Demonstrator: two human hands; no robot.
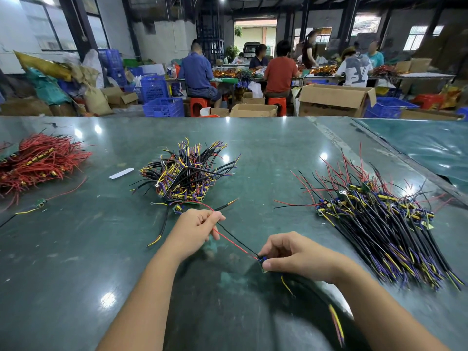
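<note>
The small circuit board (263,265) is held just above the counter (266,153), low in the middle of the view. The right hand (298,257) pinches it, thumb and fingers (272,263) closed round its edges. From the board a red wire (234,242) and a black wire (239,239) run side by side toward 10 o'clock, drawn straight. There the left hand (196,228) grasps both between its curled fingers (217,216). A short yellow wire (286,285) hangs from the board toward 5 o'clock.

Just past the left hand, at 11 o'clock from it, a loose board (178,207) lies on the counter. A black cable with a yellow tip (162,229) trails from it toward 7 o'clock. Beyond that, at 12 o'clock from the hands, is a tangled heap of wired boards (187,173) in black, yellow and purple.

At 2 o'clock from the right hand lies a tidier pile of wired boards (385,224), its black leads all running toward 5 o'clock. Far off at 10 o'clock is a heap of red wires (38,160). Below it is a single board with leads (40,202), and a white slip (121,173) lies between the red heap and the tangled one.

Behind the counter, at 12 o'clock, people sit on red stools (198,106) at long tables among blue crates (164,107) and cardboard boxes (334,100).
</note>
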